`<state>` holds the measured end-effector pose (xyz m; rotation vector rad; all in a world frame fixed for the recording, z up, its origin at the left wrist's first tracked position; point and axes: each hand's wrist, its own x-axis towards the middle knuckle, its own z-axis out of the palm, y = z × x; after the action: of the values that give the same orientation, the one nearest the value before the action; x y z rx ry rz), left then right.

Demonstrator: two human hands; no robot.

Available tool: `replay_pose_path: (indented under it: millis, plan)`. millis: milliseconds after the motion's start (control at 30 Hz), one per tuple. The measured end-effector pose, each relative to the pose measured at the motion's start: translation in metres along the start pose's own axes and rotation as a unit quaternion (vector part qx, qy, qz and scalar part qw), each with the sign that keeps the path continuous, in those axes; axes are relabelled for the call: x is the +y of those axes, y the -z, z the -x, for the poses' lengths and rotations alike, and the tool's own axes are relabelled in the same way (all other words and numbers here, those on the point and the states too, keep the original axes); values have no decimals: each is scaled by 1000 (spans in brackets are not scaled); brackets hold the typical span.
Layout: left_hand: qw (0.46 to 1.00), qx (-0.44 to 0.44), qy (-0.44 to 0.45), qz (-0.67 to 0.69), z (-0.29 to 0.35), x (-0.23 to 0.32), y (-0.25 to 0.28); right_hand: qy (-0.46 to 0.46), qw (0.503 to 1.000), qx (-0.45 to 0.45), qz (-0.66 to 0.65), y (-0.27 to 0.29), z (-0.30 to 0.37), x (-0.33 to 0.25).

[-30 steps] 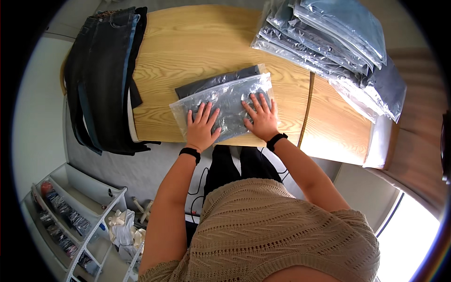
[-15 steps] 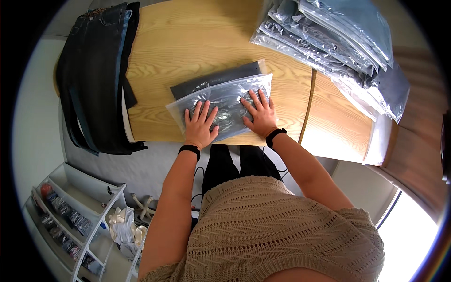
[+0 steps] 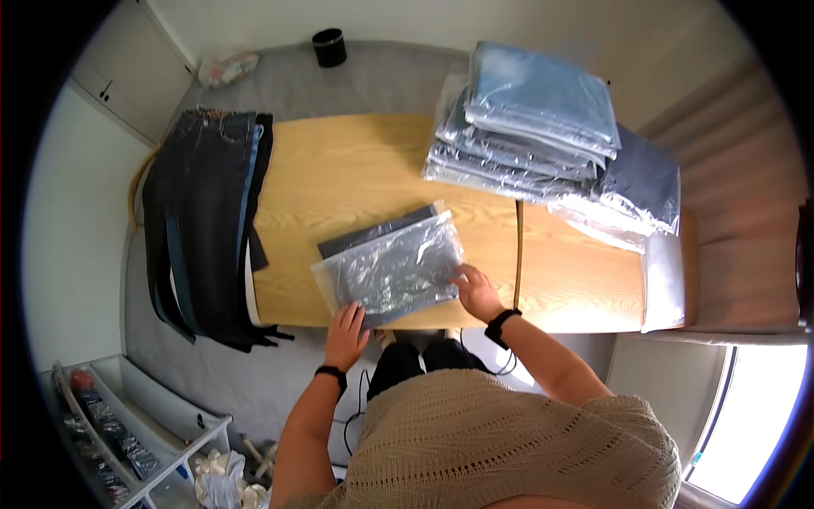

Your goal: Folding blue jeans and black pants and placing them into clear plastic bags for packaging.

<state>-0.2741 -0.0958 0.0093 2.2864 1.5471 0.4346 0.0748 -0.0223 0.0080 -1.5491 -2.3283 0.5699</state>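
A clear plastic bag (image 3: pixel 394 265) with a dark folded garment inside lies slightly askew near the table's front edge. From behind its far side sticks out a strip of a dark folded garment (image 3: pixel 373 232). My left hand (image 3: pixel 346 338) rests at the bag's near left corner, its fingers stretched out over the edge. At the right edge of the bag, my right hand (image 3: pixel 479 295) has its fingers bent and closed on the plastic; the fingertips are partly hidden.
Dark and blue jeans (image 3: pixel 199 229) lie piled at the table's left end, legs hanging over the front. A tall stack of bagged garments (image 3: pixel 534 119) stands at the far right. Flat clear bags (image 3: pixel 664 284) lie at the right end. A bin (image 3: pixel 330 48) stands on the floor beyond.
Both hands were spread flat on top of the bag; they have drawn back, the left to the near left corner, the right to the right edge. The view has tilted up.
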Motion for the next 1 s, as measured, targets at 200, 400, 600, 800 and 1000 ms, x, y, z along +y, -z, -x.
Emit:
replay_pose_path:
  millis: [200,400,600,800,1000]
  plan:
    - [997,-47,52,-36,3,4,-11,-97,994,-42,-39,5,4,-10]
    - [997,-55,56,-18,3,-4,-16,-143,986,28,-81,-9,-2,-19]
    - [995,-48,70,53,-3,-4,8,-189,960,-35,-202,11,-6,-17]
    - [989,-42,63,123,-10,15,98,-144,957,-115,-225,93,-8,-43]
    - [901,-36,212,377,-26,21,156,-114,894,-101,-421,108,-1,-37]
